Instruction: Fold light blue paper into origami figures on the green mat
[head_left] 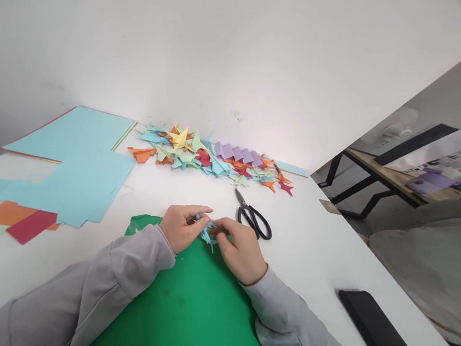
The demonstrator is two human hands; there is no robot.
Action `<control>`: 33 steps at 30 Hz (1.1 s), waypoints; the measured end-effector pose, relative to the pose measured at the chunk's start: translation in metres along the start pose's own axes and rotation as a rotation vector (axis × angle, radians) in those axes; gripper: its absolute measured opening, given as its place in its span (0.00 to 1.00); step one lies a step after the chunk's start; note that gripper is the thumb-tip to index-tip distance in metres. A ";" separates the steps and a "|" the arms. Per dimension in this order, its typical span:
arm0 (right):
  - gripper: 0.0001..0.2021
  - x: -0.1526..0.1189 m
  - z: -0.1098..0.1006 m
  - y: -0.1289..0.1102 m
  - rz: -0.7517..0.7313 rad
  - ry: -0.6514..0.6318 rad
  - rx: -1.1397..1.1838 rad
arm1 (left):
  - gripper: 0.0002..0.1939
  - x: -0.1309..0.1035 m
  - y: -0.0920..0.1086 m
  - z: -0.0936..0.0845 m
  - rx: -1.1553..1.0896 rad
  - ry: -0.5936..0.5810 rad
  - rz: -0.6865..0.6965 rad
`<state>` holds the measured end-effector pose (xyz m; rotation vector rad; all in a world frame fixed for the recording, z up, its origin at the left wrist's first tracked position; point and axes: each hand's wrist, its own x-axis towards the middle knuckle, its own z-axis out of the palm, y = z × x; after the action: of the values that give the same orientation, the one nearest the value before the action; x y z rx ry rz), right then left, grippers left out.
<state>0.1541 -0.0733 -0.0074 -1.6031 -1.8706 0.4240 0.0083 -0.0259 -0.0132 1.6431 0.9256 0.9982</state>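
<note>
Between my two hands is a small light blue folded paper piece (208, 234), with narrow strips or points hanging down from it. My left hand (184, 226) pinches it from the left, thumb and forefinger pressed together. From the right, my right hand (240, 248) grips it with bent fingers; part of the paper is hidden behind the fingertips. Both hands are above the far end of a green sheet (180, 312). Black-handled scissors (254, 217) lie just beyond my right hand on the white table (300, 243), blades pointing away.
A pile of coloured folded paper shapes (182, 155) runs along the wall. Large light blue sheets (72, 134) lie at the back left, with orange and red pieces (32, 226) in front. A black flat object (372, 318) rests near the right edge.
</note>
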 end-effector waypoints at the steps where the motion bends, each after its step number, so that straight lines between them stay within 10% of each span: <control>1: 0.12 0.000 0.000 0.000 -0.001 0.012 0.024 | 0.17 0.001 0.000 0.001 -0.051 0.011 -0.033; 10: 0.06 0.006 -0.010 0.000 0.071 0.056 0.476 | 0.13 0.012 0.002 -0.007 -0.536 -0.076 -0.288; 16: 0.08 0.012 -0.015 0.006 0.109 -0.177 0.884 | 0.14 0.015 -0.001 -0.010 -0.708 -0.250 -0.456; 22: 0.09 0.012 -0.016 0.009 0.111 -0.382 0.946 | 0.14 0.013 -0.001 -0.010 -0.679 -0.292 -0.480; 33: 0.06 0.012 -0.012 0.017 0.140 -0.353 1.038 | 0.13 0.015 0.003 -0.011 -0.739 -0.294 -0.485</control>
<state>0.1743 -0.0602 -0.0056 -0.9510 -1.3355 1.5158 0.0038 -0.0091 -0.0058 0.8501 0.6017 0.6236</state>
